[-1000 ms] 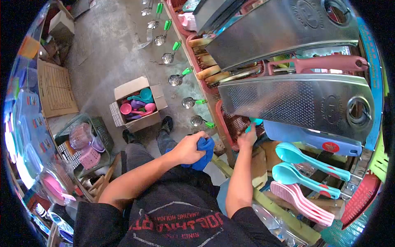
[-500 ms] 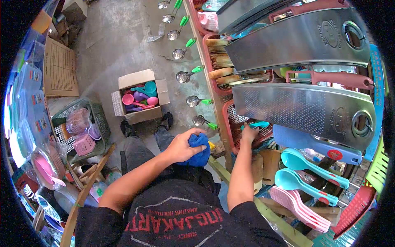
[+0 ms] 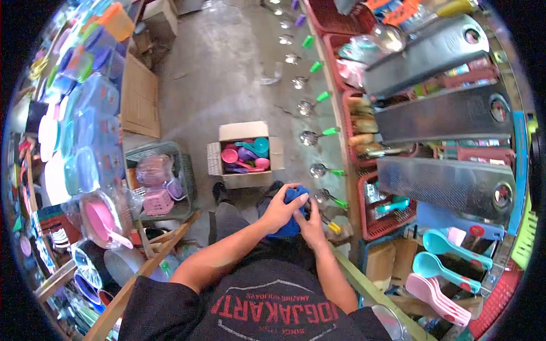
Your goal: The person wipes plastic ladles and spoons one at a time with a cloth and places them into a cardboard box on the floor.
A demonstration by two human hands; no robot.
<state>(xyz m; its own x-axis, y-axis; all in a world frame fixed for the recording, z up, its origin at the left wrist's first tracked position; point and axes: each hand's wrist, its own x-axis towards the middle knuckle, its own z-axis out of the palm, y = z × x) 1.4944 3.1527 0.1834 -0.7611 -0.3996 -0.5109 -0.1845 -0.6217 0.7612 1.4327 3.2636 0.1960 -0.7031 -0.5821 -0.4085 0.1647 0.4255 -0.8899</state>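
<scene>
A bunched blue cloth (image 3: 286,228) is in front of my lap. My left hand (image 3: 280,209) is closed around it from the left, thumb across its top. My right hand (image 3: 312,227) presses against the cloth's right side, its fingers curled on it. Whether anything is wrapped inside the cloth is hidden. To the right, a red basket (image 3: 365,211) holds a teal-handled item (image 3: 392,206) and something in clear wrapping.
Ahead on the floor stands an open cardboard box (image 3: 243,132) of colourful scoops. Ladles with green handles (image 3: 310,137) hang along the right shelf edge. Large metal graters (image 3: 443,181) and turquoise spoons (image 3: 435,266) hang at right. A green basket (image 3: 185,179) stands left.
My right hand has left the red basket and come to the blue cloth beside my left hand. The teal item stays in the basket. The view has shifted, moving the scene rightward.
</scene>
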